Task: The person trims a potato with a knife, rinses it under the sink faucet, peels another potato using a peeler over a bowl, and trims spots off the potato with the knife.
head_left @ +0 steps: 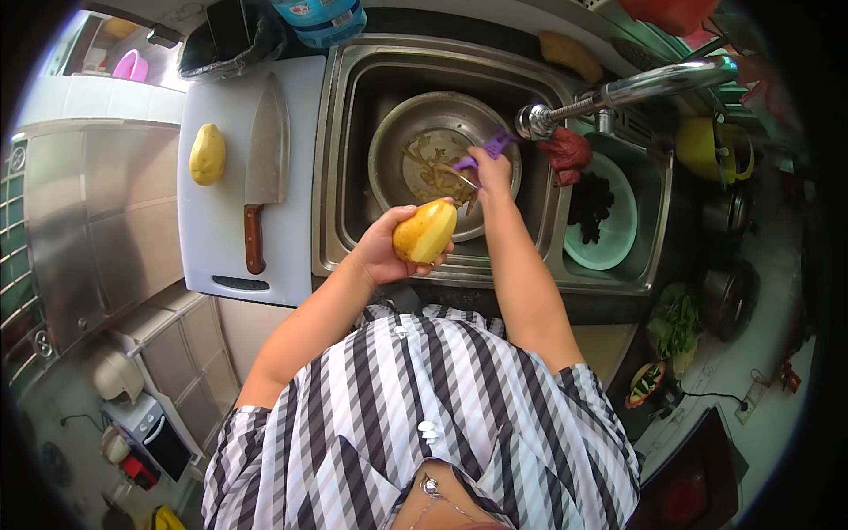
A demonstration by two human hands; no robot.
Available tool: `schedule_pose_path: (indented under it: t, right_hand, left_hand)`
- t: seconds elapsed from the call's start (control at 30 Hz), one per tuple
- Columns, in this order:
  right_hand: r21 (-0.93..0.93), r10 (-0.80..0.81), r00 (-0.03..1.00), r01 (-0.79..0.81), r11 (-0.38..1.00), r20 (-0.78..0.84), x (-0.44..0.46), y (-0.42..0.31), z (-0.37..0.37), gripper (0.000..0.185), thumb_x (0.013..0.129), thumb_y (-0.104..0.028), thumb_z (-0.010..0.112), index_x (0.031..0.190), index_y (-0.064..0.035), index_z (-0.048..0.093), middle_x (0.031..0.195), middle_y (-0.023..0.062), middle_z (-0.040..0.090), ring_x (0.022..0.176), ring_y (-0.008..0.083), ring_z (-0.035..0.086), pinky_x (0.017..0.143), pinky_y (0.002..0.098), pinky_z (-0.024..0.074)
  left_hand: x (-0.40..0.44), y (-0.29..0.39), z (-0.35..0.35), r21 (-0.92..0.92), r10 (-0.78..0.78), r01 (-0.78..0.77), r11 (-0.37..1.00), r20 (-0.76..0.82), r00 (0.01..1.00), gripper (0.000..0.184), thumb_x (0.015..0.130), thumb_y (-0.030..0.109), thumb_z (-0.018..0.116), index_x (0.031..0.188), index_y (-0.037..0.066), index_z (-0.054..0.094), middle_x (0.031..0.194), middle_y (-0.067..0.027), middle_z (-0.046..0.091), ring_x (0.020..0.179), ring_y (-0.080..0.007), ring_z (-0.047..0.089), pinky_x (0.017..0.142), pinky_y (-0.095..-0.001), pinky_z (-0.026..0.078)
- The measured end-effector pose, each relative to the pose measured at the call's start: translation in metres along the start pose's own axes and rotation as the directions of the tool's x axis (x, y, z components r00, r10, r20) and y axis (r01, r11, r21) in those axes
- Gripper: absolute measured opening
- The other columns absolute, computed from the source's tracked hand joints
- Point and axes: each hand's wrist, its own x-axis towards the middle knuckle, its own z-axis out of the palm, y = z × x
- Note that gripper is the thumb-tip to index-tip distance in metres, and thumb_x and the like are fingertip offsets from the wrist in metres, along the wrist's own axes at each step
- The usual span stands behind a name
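My left hand (382, 249) holds a partly peeled potato (426, 233) over the near edge of the sink; a pale peeled strip shows on its right side. In my right hand (491, 175) is a purple peeler (500, 141), just up and right of the potato and apart from it. Beneath both, a round metal basin (385, 152) sits in the sink with brown peelings (429, 166) in it. On the white cutting board (231, 238) at the left lie a peeled potato (208, 155) and a cleaver (268, 150) with a brown wooden handle.
A chrome faucet (632, 88) reaches over the sink from the right. Beside it are red meat (567, 152) and a green bowl (618, 237) holding dark pieces. A black-lined bin (225, 57) and a blue container (323, 19) stand behind the board.
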Motion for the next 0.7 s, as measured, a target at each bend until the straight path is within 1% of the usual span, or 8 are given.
schedule_pose_path:
  t: [0.07,0.17,0.2,0.3,0.43,0.47,0.53,0.7]
  right_hand:
    - [-0.536,-0.278,0.947,0.154,0.830,-0.160,0.017,0.011,-0.018,0.026,0.072,-0.013,0.071,0.082,0.0024,0.054,0.079,0.0116,0.064,0.065,0.0249,0.063,0.059,0.0306,0.0492]
    - [-0.402,-0.416,0.907,0.354,0.844,-0.073,-0.006,0.016,-0.013,0.025,0.074,-0.012,0.071,0.085,0.0010,0.053,0.079,0.0108,0.063,0.066,0.0223,0.064,0.060,0.0300,0.0502]
    - [0.045,-0.239,0.971,0.238,0.970,0.021,-0.024,0.009,-0.002,0.024,0.077,-0.012,0.069,0.089,-0.0006,0.052,0.078,0.0093,0.062,0.067,0.0193,0.063,0.061,0.0292,0.0516]
    - [0.319,-0.067,0.979,0.002,0.948,0.193,-0.080,-0.019,0.022,0.021,0.081,-0.008,0.067,0.091,-0.0032,0.050,0.078,0.0074,0.061,0.067,0.0152,0.062,0.063,0.0272,0.0524]
    - [0.270,-0.176,0.938,0.093,0.958,0.299,-0.122,-0.025,0.037,0.023,0.082,-0.007,0.065,0.098,-0.0024,0.049,0.084,0.0085,0.062,0.070,0.0146,0.063,0.067,0.0274,0.0534]
    - [0.236,-0.209,0.930,0.139,0.962,0.303,-0.125,-0.021,0.039,0.023,0.082,-0.007,0.065,0.098,-0.0021,0.049,0.084,0.0083,0.062,0.070,0.0145,0.063,0.067,0.0273,0.0533]
    - [0.095,-0.274,0.914,0.257,0.962,0.298,-0.121,-0.016,0.039,0.022,0.082,-0.009,0.065,0.096,-0.0018,0.049,0.081,0.0080,0.062,0.069,0.0139,0.062,0.066,0.0262,0.0527]
    - [0.231,-0.075,0.961,0.012,0.973,0.266,-0.106,-0.026,0.043,0.018,0.081,-0.011,0.065,0.090,-0.0014,0.052,0.077,0.0090,0.062,0.066,0.0146,0.061,0.064,0.0271,0.0519]
  left_hand:
    - [-0.002,-0.003,0.005,-0.018,0.017,-0.018,1.000,-0.050,0.999,0.054,0.093,0.048,0.039,0.132,0.010,0.045,0.113,-0.0202,0.056,0.096,-0.0306,0.059,0.074,-0.0392,0.052]
    - [0.005,-0.001,-0.007,-0.030,0.141,-0.147,0.989,-0.147,0.979,0.053,0.095,0.047,0.035,0.131,0.009,0.045,0.114,-0.0192,0.056,0.099,-0.0307,0.059,0.074,-0.0399,0.052]
    - [0.008,0.000,-0.014,-0.030,0.161,-0.166,0.986,-0.133,0.978,0.052,0.096,0.046,0.035,0.127,0.007,0.048,0.112,-0.0169,0.057,0.096,-0.0295,0.059,0.072,-0.0372,0.052]
    - [0.016,0.000,-0.038,-0.076,0.165,-0.178,0.981,-0.144,0.976,0.053,0.095,0.048,0.036,0.122,0.005,0.051,0.109,-0.0153,0.059,0.095,-0.0282,0.059,0.073,-0.0358,0.052]
    - [0.020,-0.003,-0.022,-0.079,0.216,-0.242,0.967,-0.250,0.944,0.051,0.092,0.052,0.041,0.117,0.009,0.055,0.108,-0.0100,0.061,0.093,-0.0254,0.060,0.075,-0.0370,0.051]
    - [0.021,-0.005,-0.007,-0.032,0.236,-0.267,0.963,-0.376,0.896,0.049,0.092,0.051,0.042,0.117,0.011,0.055,0.109,-0.0075,0.061,0.093,-0.0239,0.061,0.076,-0.0371,0.051]
    - [0.020,-0.004,-0.017,-0.032,0.223,-0.243,0.969,-0.300,0.928,0.048,0.092,0.050,0.041,0.116,0.011,0.055,0.108,-0.0072,0.062,0.094,-0.0237,0.061,0.078,-0.0376,0.051]
    - [0.022,0.004,-0.009,0.017,0.212,-0.216,0.976,-0.264,0.941,0.048,0.093,0.049,0.038,0.116,0.011,0.055,0.102,-0.0070,0.063,0.086,-0.0222,0.062,0.066,-0.0349,0.051]
